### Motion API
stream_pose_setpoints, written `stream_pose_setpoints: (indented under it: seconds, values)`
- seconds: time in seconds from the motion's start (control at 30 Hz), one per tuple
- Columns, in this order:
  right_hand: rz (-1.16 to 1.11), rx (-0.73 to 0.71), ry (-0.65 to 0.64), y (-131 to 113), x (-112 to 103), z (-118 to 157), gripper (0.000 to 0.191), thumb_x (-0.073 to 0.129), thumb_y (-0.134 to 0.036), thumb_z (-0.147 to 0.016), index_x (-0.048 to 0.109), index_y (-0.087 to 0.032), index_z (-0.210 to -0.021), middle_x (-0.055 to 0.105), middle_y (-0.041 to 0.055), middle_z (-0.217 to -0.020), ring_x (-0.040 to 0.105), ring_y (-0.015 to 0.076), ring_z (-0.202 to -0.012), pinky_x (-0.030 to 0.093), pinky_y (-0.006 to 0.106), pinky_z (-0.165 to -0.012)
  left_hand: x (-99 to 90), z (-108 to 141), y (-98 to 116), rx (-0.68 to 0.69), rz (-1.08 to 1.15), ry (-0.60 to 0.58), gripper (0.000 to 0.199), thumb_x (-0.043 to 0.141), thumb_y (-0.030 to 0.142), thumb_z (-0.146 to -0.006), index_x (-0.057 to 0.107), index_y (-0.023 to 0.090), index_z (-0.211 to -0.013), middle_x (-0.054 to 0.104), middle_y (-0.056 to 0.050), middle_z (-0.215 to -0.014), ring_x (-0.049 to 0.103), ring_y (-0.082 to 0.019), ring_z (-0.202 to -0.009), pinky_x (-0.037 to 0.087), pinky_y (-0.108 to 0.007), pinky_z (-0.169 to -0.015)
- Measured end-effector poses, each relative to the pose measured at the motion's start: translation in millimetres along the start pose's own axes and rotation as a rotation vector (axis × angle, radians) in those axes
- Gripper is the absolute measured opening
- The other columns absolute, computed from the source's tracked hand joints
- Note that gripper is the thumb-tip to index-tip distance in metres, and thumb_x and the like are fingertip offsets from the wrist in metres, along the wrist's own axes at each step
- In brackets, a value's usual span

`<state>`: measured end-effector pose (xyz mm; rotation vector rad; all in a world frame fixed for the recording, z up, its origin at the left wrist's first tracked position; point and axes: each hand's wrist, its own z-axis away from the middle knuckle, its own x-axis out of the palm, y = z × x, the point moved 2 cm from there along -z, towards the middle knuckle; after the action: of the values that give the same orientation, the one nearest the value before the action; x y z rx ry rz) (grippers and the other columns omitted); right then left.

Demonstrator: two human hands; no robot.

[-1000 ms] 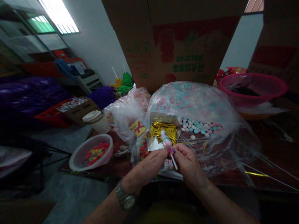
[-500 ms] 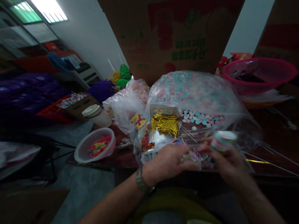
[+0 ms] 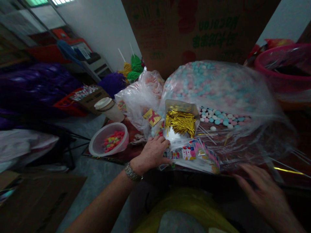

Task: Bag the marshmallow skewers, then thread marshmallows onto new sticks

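Observation:
My left hand (image 3: 155, 150), a watch on its wrist, reaches over the left end of a stack of printed clear packets (image 3: 194, 155); its fingers are bent over small colourful candies, and whether they grip any is hidden. My right hand (image 3: 259, 186) is at the table's front edge, fingers apart, holding nothing. Behind the packets sits a box of gold twist ties (image 3: 181, 123). Pink, blue and white candies (image 3: 223, 118) lie at the mouth of a large clear bag (image 3: 218, 84). White sticks (image 3: 207, 134) rest beside the box.
A bowl of colourful candies (image 3: 114, 140) stands at the table's left end, near a lidded white container (image 3: 109, 108). Another plastic bag (image 3: 136, 97) is behind. A large cardboard box (image 3: 194, 32) rises at the back, with a pink basin (image 3: 284, 68) on the right.
My hands have moved apart, the left toward the candies by the box, the right outward. The striped roll-like item in my right hand is no longer seen there. The view has shifted.

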<state>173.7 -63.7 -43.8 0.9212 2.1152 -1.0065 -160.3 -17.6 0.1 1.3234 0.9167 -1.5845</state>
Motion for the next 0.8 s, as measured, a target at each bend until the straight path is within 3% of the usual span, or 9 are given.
stream_pose_setpoints:
  seconds: [0.1, 0.2, 0.27, 0.47, 0.67, 0.8]
  values:
    - [0.024, -0.294, -0.244, -54.3, 60.2, -57.8, 0.057, 0.054, -0.047, -0.081, 0.046, -0.009, -0.123, 0.048, 0.0193, -0.127, 0.04, 0.0309, -0.119, 0.037, 0.045, -0.094, 3.2, 4.2, 5.0, -0.074, -0.027, 0.024, 0.07, 0.07, 0.06, -0.057, 0.052, 0.017, -0.109, 0.059, -0.011, -0.103, 0.052, -0.031, -0.097, 0.038, -0.043, -0.082]
    - [0.101, -0.396, -0.496, -91.7, 103.9, -107.0, 0.079, 0.064, -0.058, -0.068, 0.042, -0.007, -0.125, 0.05, 0.0194, -0.124, 0.042, 0.0324, -0.114, 0.036, 0.045, -0.09, 11.1, 13.1, 12.9, -0.122, -0.007, 0.074, 0.067, 0.073, 0.051, -0.059, 0.05, 0.017, -0.112, 0.059, -0.01, -0.104, 0.052, -0.029, -0.097, 0.037, -0.042, -0.083]
    - [0.146, -0.395, -0.587, -99.1, 117.8, -122.1, 0.081, 0.066, -0.063, -0.062, 0.046, -0.01, -0.12, 0.057, 0.0169, -0.113, 0.048, 0.0321, -0.104, 0.037, 0.046, -0.084, 17.8, 17.9, 19.0, -0.125, 0.019, 0.123, 0.064, 0.073, 0.045, -0.062, 0.048, 0.017, -0.114, 0.059, -0.009, -0.106, 0.052, -0.027, -0.096, 0.036, -0.041, -0.084]
    - [0.206, -0.373, -0.599, -87.3, 116.7, -117.0, 0.073, 0.069, -0.06, -0.061, 0.048, -0.012, -0.113, 0.058, 0.0145, -0.106, 0.048, 0.0305, -0.098, 0.033, 0.044, -0.081, 34.4, 26.3, 26.7, -0.113, 0.066, 0.299, 0.07, 0.069, 0.039, -0.069, 0.039, 0.015, -0.126, 0.058, -0.01, -0.109, 0.05, -0.027, -0.099, 0.031, -0.044, -0.092]
    - [0.207, -0.303, -0.533, -89.0, 102.9, -101.3, 0.039, 0.072, -0.044, -0.066, 0.055, -0.019, -0.09, 0.057, 0.007, -0.092, 0.049, 0.0266, -0.091, 0.033, 0.042, -0.08, 40.1, 28.5, 28.9, -0.074, 0.066, 0.382, 0.063, 0.063, 0.036, -0.075, 0.036, 0.017, -0.129, 0.056, -0.011, -0.111, 0.048, -0.028, -0.105, 0.023, -0.048, -0.1]
    - [0.178, -0.264, -0.487, -84.4, 103.1, -85.6, 0.046, 0.07, -0.039, -0.07, 0.053, -0.018, -0.107, 0.054, 0.0121, -0.107, 0.05, 0.0275, -0.095, 0.039, 0.04, -0.076, 36.6, 25.6, 30.7, -0.078, 0.035, 0.341, 0.062, 0.066, 0.04, -0.071, 0.042, 0.017, -0.124, 0.056, -0.011, -0.106, 0.048, -0.029, -0.102, 0.025, -0.048, -0.099]
